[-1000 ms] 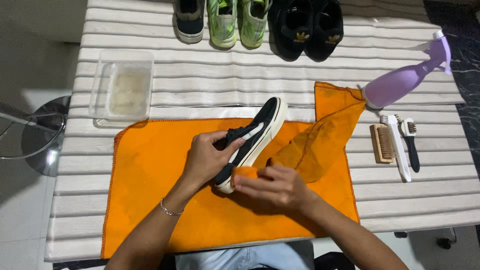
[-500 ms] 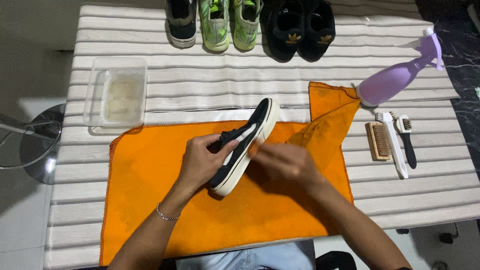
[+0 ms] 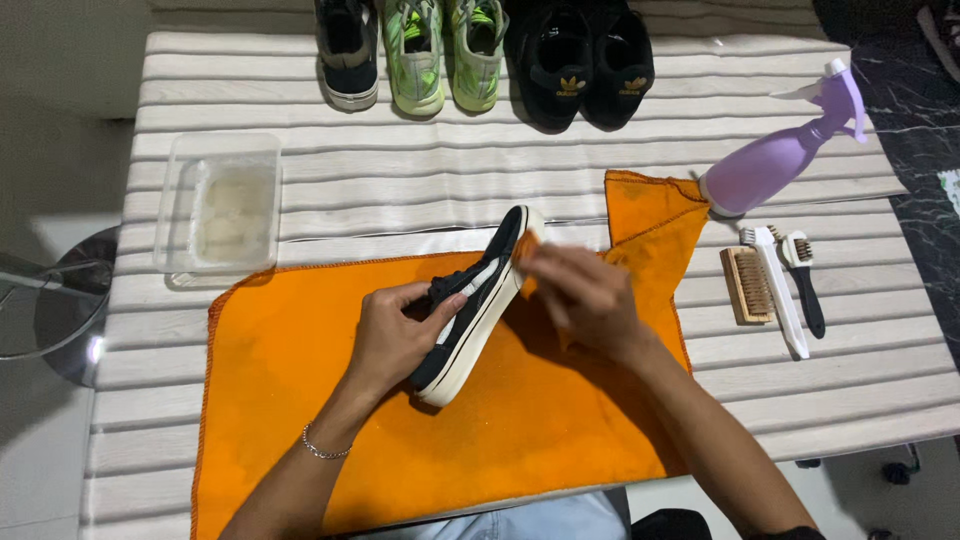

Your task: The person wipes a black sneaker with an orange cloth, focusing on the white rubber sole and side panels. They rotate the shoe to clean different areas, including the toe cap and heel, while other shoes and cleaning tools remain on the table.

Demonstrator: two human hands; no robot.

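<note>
Left hand [image 3: 395, 335] is clasping the black sneaker [image 3: 470, 305] on its side; right hand [image 3: 585, 295] is pinching an orange cloth [image 3: 645, 215] against the toe sidewall. Wiping underway; four other shoes [image 3: 480, 55] waiting on the worktop [image 3: 400, 190].

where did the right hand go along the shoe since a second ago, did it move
Yes: the right hand slid from the shoe's heel end up toward its toe, nearer the spray bottle.

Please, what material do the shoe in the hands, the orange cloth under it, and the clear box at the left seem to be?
Black shoe: the upper looks like matte fabric or suede, hard to tell; the white sole band looks like smooth rubber.
Orange cloth: soft textile, likely microfibre, with a stitched edge and folds.
Clear box: transparent plastic, probably, with glossy see-through walls.
</note>
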